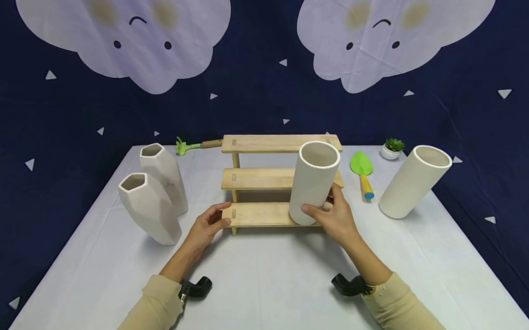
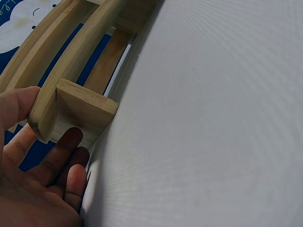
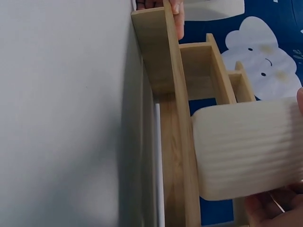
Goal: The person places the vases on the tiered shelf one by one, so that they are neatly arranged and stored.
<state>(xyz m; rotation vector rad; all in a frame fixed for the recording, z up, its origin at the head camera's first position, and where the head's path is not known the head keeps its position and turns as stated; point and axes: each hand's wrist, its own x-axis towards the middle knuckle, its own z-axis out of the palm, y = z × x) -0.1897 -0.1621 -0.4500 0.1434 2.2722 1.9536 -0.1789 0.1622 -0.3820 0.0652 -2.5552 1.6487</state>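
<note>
A three-tier wooden shelf [image 1: 262, 213] stands on the table, its steps rising toward the back. At the lowest step's left end, my left hand [image 1: 207, 228] grips the board, thumb on one face and fingers around the end; the left wrist view shows the thumb [image 2: 21, 104] against the wood. My right hand [image 1: 335, 215] holds a white ribbed cylindrical vase [image 1: 314, 182] low on its body, thumb in front and fingers behind. The vase's base overlaps the right part of the lowest step, and in the right wrist view the ribbed vase [image 3: 246, 149] is right at the board.
Two white faceted vases [image 1: 153, 209] stand left of the shelf. A green hand rake [image 1: 197, 145] lies behind them. To the right are a green trowel [image 1: 363, 170] with a yellow handle, a small potted succulent [image 1: 392, 149] and another white ribbed vase [image 1: 411, 183].
</note>
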